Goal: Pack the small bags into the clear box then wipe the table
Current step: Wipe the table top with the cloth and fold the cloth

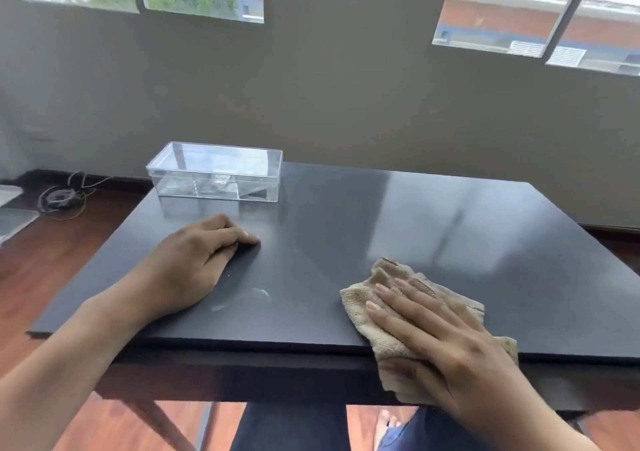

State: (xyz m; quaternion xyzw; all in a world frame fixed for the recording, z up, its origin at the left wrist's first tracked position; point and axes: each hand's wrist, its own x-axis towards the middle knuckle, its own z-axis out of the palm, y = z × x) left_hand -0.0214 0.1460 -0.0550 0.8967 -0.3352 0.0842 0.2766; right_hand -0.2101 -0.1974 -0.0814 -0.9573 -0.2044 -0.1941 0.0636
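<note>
packing looks finished from where i stand: the clear box sits closed with its lid on at the far left corner of the dark table, and through its walls i can make out pale crinkled shapes lying at the bottom, which i take to be the small bags, though they are too faint to count. no loose bags lie anywhere on the tabletop that i can see. from the head view, the only one there is, the second half of the job seems under way. the right hand lies flat and spread, fingers straight, pressing a beige cloth against the near edge of the table, with part of the cloth drooping over that edge. the left hand rests on the table well apart from the cloth, fingers curled loosely under, gripping nothing, just bracing. between the two hands a whitish smear shows on the surface, near the front, and the cloth has not reached it. i judge the wiping to be only partly done: that smear and the wide stretch of table toward the box and the far right remain to be covered.
</note>
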